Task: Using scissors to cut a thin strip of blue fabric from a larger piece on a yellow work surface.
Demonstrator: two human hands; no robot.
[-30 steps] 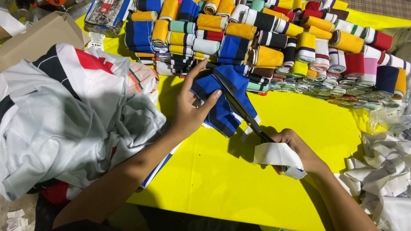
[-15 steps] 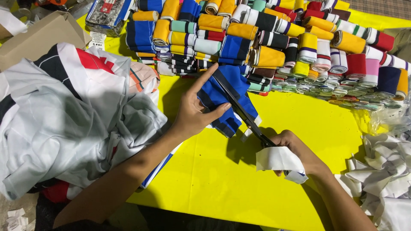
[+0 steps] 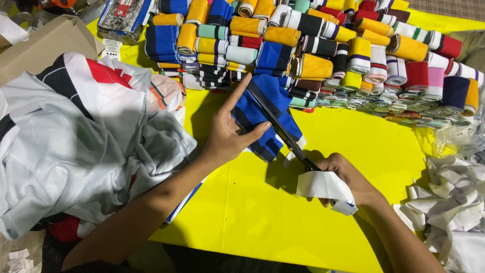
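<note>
While left hand [image 3: 226,137] pinches blue rib [image 3: 262,115] taut at table centre, right hand [image 3: 347,178], five o'clock of it, grips scissors [image 3: 283,132], blades parted across cloth, white strip [image 3: 323,186] draped over fingers. Rolls [image 3: 313,45] at twelve.

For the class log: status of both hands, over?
Left hand holds blue striped cloth. Right hand works scissors, white strip tucked underneath. Nothing blocking.

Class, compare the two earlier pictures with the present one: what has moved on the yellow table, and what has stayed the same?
Little has moved. The right hand, working the scissors with a white strip over its fingers, has edged slightly further along the blue striped fabric. The left hand keeps holding that fabric, index finger stretched out. Nothing was picked up or let go. The rolled bands and the garment pile are unchanged.
</note>
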